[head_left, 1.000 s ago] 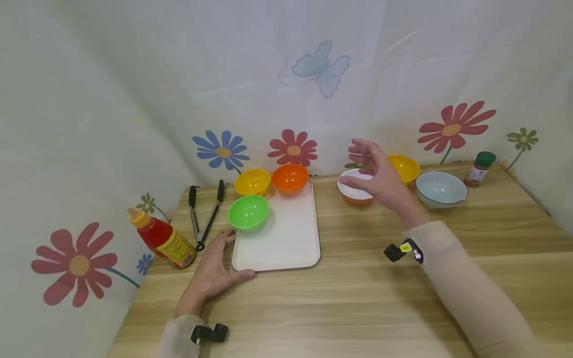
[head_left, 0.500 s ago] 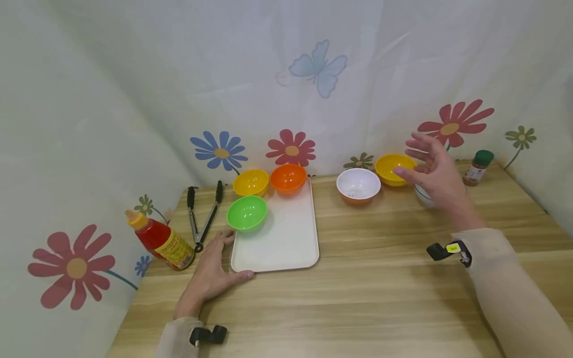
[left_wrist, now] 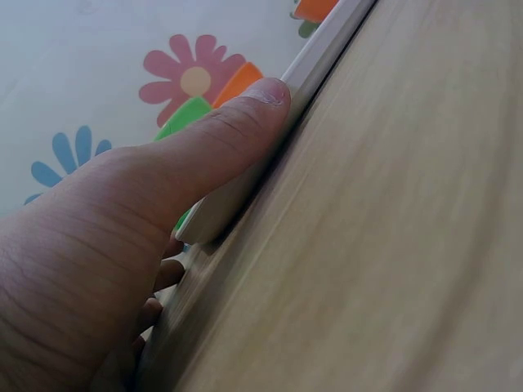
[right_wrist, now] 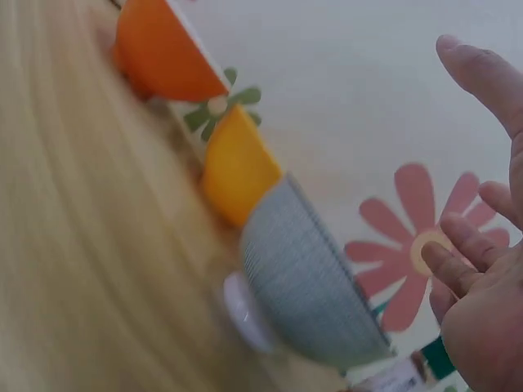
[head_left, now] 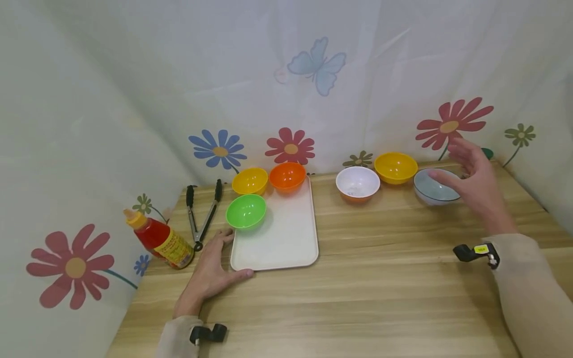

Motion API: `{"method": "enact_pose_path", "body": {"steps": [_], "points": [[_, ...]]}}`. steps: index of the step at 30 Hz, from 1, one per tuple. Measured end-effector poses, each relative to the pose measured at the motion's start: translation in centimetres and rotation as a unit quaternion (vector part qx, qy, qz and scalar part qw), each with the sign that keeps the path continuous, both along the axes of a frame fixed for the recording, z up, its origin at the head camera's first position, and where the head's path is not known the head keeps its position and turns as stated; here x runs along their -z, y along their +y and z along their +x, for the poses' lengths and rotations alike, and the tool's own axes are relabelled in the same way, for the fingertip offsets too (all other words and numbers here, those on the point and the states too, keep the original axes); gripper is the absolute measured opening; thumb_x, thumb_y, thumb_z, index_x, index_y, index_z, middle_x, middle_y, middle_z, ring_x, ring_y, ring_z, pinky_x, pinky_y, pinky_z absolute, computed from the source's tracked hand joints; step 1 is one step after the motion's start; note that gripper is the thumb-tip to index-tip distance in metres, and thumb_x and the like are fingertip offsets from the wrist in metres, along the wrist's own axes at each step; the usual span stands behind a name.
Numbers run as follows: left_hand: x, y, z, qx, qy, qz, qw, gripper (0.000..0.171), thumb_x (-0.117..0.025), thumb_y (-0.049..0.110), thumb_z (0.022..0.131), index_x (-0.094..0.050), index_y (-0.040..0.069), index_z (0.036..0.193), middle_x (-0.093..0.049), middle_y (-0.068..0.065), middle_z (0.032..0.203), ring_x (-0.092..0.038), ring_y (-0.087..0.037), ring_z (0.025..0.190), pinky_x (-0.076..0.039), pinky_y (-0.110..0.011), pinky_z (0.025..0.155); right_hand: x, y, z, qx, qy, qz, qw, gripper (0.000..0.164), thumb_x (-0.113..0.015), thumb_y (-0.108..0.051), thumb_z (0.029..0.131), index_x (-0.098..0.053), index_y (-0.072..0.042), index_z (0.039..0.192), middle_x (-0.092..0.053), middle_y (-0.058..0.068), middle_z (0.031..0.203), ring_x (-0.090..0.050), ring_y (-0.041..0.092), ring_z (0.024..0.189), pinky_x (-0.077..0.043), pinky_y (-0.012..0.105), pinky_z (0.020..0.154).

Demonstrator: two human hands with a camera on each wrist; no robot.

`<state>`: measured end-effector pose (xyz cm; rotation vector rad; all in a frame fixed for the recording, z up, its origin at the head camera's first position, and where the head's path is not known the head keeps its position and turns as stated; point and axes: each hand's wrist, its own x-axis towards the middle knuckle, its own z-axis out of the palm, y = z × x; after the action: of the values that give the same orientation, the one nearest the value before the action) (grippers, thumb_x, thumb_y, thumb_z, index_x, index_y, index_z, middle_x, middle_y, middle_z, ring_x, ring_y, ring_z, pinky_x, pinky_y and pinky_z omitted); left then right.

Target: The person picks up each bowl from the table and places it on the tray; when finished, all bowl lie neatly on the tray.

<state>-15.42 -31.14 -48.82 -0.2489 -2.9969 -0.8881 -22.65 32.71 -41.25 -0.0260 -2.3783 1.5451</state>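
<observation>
My left hand rests at the near left corner of a white tray, its straight thumb along the front edge and fingers by the left side. In the left wrist view the thumb touches the tray's rim. On the tray stand a green bowl, a yellow bowl and an orange bowl. My right hand hovers, fingers spread, above the right side of a light blue bowl, holding nothing. The right wrist view shows this bowl apart from the hand.
A white-lined orange bowl and another yellow bowl stand along the back. Behind my right hand, a green-capped jar is mostly hidden. At the left are tongs and a red sauce bottle. A flowered curtain bounds the table.
My right hand has moved right, from over the white-lined bowl, past the yellow bowl, to the light blue bowl. The left hand stays at the tray corner.
</observation>
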Motion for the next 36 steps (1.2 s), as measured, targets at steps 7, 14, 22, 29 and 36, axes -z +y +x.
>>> {"method": "enact_pose_path", "body": {"steps": [7,14,22,29,36], "points": [[0.0,0.0,-0.1,0.002,0.004,0.000,1.0000,0.122,-0.096,0.074,0.073,-0.044,0.020,0.169,-0.029,-0.008,0.183,-0.015,-0.047,0.170,-0.015,-0.077,0.134,2.4,1.4,0.1,-0.004,-0.029,0.013,0.999,0.097,-0.081,-0.042,0.104,-0.018,-0.037,0.178,-0.024,0.009,0.185,-0.022,0.033,0.171,-0.014,0.052,0.142],[-0.2,0.0,0.0,0.001,0.006,0.002,1.0000,0.123,-0.096,0.074,0.071,-0.044,0.018,0.168,-0.029,-0.009,0.183,-0.015,-0.047,0.170,-0.014,-0.077,0.134,4.3,2.3,-0.1,-0.030,-0.060,0.013,0.998,0.110,-0.079,-0.038,0.105,0.000,-0.024,0.180,-0.019,0.025,0.184,-0.018,0.048,0.168,-0.010,0.062,0.140],[-0.2,0.1,0.2,0.003,0.010,0.005,0.9999,0.122,-0.096,0.073,0.073,-0.044,0.015,0.168,-0.030,-0.013,0.182,-0.016,-0.049,0.169,-0.015,-0.077,0.134,6.0,2.9,0.2,-0.045,-0.071,0.035,0.996,0.107,-0.079,-0.040,0.106,-0.005,-0.013,0.179,-0.019,0.033,0.179,-0.025,0.056,0.156,-0.014,0.073,0.136],[-0.2,0.1,0.3,0.003,0.007,0.003,1.0000,0.123,-0.096,0.073,0.073,-0.044,0.016,0.168,-0.030,-0.012,0.182,-0.016,-0.048,0.170,-0.014,-0.077,0.134,6.4,2.9,0.1,-0.046,-0.079,0.037,0.995,0.111,-0.081,-0.038,0.104,-0.003,-0.011,0.179,-0.017,0.035,0.179,-0.027,0.056,0.153,-0.020,0.074,0.134],[-0.3,0.2,0.3,0.004,0.007,0.007,0.9999,0.122,-0.096,0.071,0.074,-0.044,0.015,0.169,-0.030,-0.012,0.182,-0.015,-0.049,0.170,-0.013,-0.077,0.134,6.5,2.9,0.1,-0.057,-0.087,0.046,0.994,0.116,-0.085,-0.038,0.102,-0.003,-0.007,0.178,-0.017,0.036,0.178,-0.025,0.058,0.154,-0.018,0.081,0.131]]}}
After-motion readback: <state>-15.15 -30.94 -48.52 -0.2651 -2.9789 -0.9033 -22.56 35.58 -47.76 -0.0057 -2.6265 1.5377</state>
